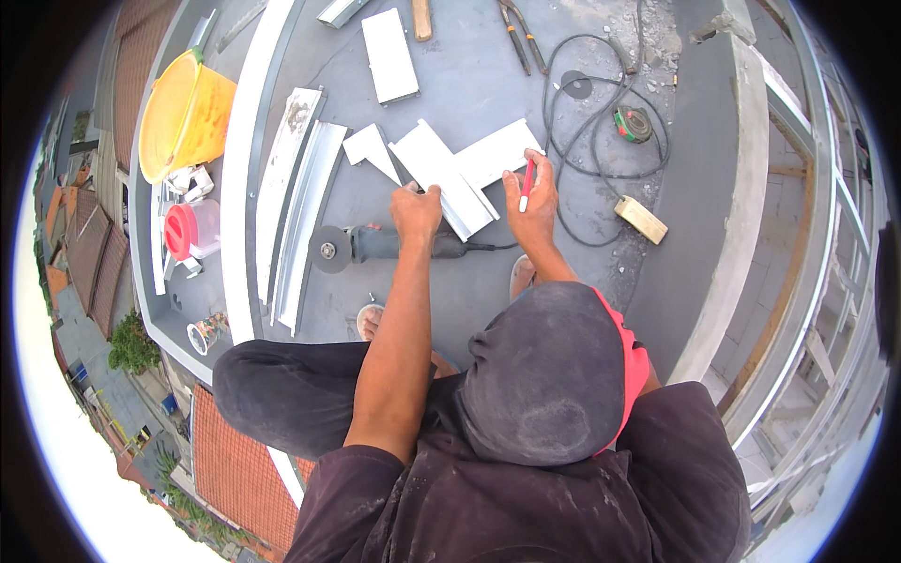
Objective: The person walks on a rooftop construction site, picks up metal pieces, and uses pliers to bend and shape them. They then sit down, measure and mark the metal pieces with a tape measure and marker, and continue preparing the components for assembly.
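My left hand (pixel 416 210) is closed on the near left edge of a short white metal channel (pixel 441 174). A second white piece (pixel 497 155) meets that channel at an angle and reaches right. In my right hand (pixel 534 208) is a red and white pen (pixel 527 183), gripped near the right end of the second piece. An angle grinder (pixel 380 244) with a dark cutting disc lies on the floor just below my left hand, partly hidden by my forearm. A cut triangular white offcut (pixel 372 150) rests left of the channel.
Long metal channels (pixel 305 216) lie at left, near a yellow bucket (pixel 192 117) and a red-lidded tub (pixel 192 230). A black cable (pixel 563 141) loops at right around a tape measure (pixel 633 124), beside a wood block (pixel 641 220). Pincers (pixel 522 38) lie at the far side. Low walls edge the floor.
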The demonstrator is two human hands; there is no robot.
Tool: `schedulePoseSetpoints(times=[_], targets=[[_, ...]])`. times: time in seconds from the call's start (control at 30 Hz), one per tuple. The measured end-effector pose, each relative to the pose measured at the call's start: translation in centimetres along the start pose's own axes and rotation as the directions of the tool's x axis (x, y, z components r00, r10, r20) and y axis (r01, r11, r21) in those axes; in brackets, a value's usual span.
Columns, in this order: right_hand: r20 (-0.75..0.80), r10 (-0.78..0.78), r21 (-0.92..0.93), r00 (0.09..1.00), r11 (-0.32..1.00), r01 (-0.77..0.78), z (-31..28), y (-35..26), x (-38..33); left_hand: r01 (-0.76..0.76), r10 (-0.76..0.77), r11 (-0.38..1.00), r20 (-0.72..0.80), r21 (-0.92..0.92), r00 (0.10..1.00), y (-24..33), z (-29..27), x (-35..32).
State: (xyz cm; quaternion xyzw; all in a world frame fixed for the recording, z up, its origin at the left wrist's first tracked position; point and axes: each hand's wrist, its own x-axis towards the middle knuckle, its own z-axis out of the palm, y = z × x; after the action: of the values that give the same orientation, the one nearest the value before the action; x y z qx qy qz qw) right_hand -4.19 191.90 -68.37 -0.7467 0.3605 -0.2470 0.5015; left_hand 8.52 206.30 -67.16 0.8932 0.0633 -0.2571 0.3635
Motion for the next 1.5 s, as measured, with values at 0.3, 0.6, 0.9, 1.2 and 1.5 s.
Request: schedulePoseSetpoints(times=[0.3,0.6,0.9,1.2,1.5], targets=[[0.123,-0.173,-0.150,0.977,0.970,0.190,-0.6,-1.0,1.7,0.022,-0.027,0.993,-0.039,-0.116,0.999,0.5,1.9,4.3],[0.229,-0.195,0.006,0.954,0.980,0.199,0.2,-1.0,-3.8,0.006,-0.019,0.973,-0.051,-0.232,0.999,0.3,0.6,1.4],[-0.060,-0.157,-0.005,0.986,0.988,0.157,-2.5,0.9,5.2,0.007,-0.012,0.932,-0.011,-0.363,1.000,0.4,1.4,1.4],[0.246,-0.242,0.010,0.939,0.969,0.247,-1.8,5.3,13.3,0.039,-0.003,0.857,0.072,-0.514,0.997,1.4,0.8,0.5],[0.213,-0.270,0.031,0.939,0.962,0.270,-1.1,5.4,12.8,0.042,0.004,0.847,0.085,-0.529,0.996,0.3,1.2,1.6]])
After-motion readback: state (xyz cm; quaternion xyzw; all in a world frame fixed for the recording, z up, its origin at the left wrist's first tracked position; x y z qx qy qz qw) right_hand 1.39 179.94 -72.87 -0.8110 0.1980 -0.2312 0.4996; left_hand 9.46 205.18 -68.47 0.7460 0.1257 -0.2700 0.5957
